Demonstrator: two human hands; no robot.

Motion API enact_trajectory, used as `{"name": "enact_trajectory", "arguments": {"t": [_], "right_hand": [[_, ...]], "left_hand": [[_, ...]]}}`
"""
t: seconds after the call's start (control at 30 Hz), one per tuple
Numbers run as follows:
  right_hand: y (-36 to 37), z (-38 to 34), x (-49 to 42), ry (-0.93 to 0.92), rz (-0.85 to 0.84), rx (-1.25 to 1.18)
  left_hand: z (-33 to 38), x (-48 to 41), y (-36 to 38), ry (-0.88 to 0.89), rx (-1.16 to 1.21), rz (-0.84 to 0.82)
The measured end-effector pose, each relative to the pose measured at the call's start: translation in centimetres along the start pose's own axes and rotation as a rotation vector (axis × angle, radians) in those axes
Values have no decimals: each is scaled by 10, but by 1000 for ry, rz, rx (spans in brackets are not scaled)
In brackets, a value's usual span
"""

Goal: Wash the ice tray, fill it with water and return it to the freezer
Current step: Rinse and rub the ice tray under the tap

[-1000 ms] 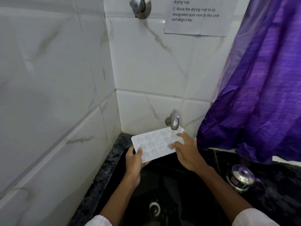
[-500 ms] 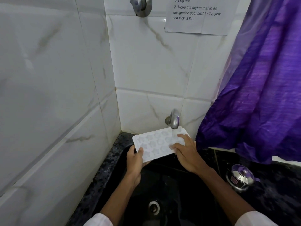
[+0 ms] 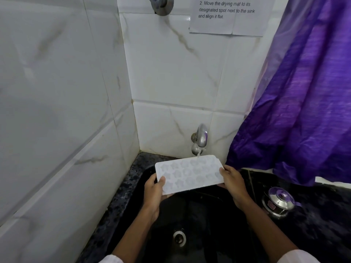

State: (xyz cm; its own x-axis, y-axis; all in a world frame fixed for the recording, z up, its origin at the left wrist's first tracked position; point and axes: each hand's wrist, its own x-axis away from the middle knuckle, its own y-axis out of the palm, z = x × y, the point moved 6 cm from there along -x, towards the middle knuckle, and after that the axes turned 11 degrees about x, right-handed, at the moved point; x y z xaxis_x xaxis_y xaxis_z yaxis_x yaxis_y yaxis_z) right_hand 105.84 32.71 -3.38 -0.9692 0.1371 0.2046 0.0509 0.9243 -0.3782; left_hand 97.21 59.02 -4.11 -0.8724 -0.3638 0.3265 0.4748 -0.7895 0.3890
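Observation:
A white ice tray with small shaped moulds is held level over the black sink, just under the wall tap. A thin stream of water falls from the tap onto the tray's far edge. My left hand grips the tray's near left corner, thumb on top. My right hand grips the tray's right end, thumb on the rim and fingers underneath.
White tiled walls close in at the left and back. A purple curtain hangs at the right. A small steel pot with a lid stands on the dark counter right of the sink. The drain lies below my arms.
My right hand has slid from on top of the tray's moulds to its right end and now grips the edge. The tray sits a little more level under the tap.

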Motion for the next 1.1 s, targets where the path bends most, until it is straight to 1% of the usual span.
{"name": "enact_trajectory", "arguments": {"t": [0.23, 0.4, 0.53, 0.73, 0.93, 1.1], "right_hand": [[6, 11, 6, -5, -90, 65], [10, 14, 14, 13, -138, 107], [13, 15, 20, -27, -152, 140], [18, 25, 24, -43, -182, 135], [30, 25, 27, -48, -218, 104], [43, 30, 28, -65, -231, 121]], "left_hand": [[-10, 8, -18, -44, 75, 45], [-14, 15, -30, -35, 69, 57], [-16, 17, -42, -32, 40, 57], [-20, 19, -56, -45, 18, 46], [-21, 21, -66, -54, 50, 71], [-23, 22, -80, -55, 21, 82]]}}
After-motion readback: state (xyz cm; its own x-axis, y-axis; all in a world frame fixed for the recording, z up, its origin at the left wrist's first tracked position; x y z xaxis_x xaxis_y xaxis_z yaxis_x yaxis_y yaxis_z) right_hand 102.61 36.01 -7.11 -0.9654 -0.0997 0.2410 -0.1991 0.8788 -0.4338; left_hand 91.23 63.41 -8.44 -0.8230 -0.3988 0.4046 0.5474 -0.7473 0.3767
